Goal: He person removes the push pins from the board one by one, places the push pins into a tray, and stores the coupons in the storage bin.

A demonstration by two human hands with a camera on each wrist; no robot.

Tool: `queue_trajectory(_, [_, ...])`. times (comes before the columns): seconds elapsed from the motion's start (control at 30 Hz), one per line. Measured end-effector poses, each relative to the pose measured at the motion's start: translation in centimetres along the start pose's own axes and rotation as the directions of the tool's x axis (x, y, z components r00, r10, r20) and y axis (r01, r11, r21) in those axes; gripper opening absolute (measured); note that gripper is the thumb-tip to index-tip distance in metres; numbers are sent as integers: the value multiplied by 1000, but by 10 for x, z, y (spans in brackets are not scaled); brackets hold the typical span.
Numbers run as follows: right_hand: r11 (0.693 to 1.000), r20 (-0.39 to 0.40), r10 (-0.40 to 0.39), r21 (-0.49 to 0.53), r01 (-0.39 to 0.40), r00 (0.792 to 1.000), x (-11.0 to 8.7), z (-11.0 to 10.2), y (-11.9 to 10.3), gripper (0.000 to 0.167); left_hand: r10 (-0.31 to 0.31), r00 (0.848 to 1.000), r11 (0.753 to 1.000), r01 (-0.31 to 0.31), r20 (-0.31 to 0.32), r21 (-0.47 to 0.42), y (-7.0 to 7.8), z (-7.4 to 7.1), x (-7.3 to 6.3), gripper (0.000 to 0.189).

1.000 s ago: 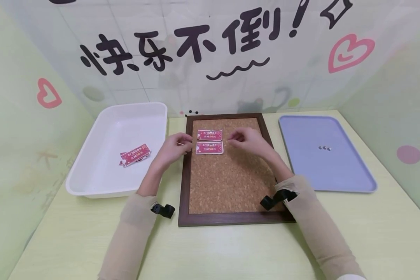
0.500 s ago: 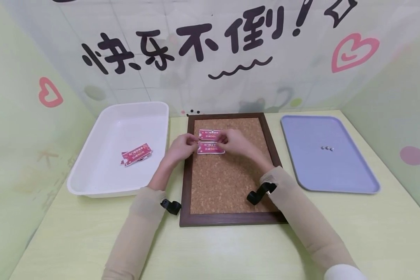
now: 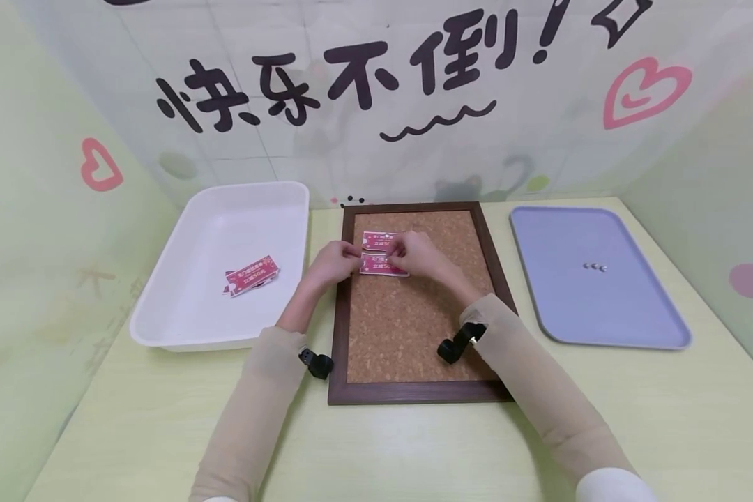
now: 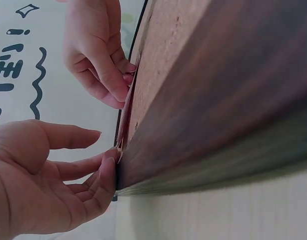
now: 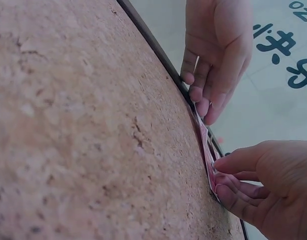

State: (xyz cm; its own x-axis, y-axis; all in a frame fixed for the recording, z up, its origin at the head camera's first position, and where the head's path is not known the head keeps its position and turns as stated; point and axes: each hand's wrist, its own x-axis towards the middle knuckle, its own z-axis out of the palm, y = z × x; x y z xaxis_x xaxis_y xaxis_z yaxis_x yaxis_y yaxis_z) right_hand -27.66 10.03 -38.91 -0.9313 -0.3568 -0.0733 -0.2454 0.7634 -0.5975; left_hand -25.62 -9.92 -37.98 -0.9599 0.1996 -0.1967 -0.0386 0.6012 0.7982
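Two pink-red printed coupons lie one above the other on the upper left of the cork board [image 3: 414, 328]: an upper coupon [image 3: 376, 240] and a lower coupon [image 3: 373, 268]. My left hand [image 3: 335, 263] pinches the left edge of the lower coupon with its fingertips, beside the frame. From the other side, my right hand [image 3: 422, 256] reaches over the coupons. Its thumb and fingers pinch a small push pin on the lower coupon, mostly hidden by the fingertips. The lower coupon [image 5: 207, 152] shows edge-on in the right wrist view.
At left stands a white tray [image 3: 210, 307] holding several loose coupons [image 3: 251, 275]. A blue tray [image 3: 602, 307] with three small silvery pins [image 3: 595, 267] lies at right. The board's dark wooden frame [image 3: 408, 392] rests on the pale table [image 3: 364, 453], enclosed by printed walls.
Both hands have come in towards the coupons: the left moved right to their left edge, the right moved left onto the lower coupon. The view has shifted slightly.
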Motion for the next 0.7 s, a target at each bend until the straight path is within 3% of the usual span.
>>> queue_trajectory(0.43, [1000, -23, 10, -6, -10, 1000, 5, 4, 1, 12, -61, 998, 995, 62, 11, -76, -2, 5, 6, 25])
queue_trajectory(0.7, [999, -39, 35, -19, -36, 999, 6, 2, -1, 12, -59, 998, 992, 60, 13, -109, -1, 5, 5, 23])
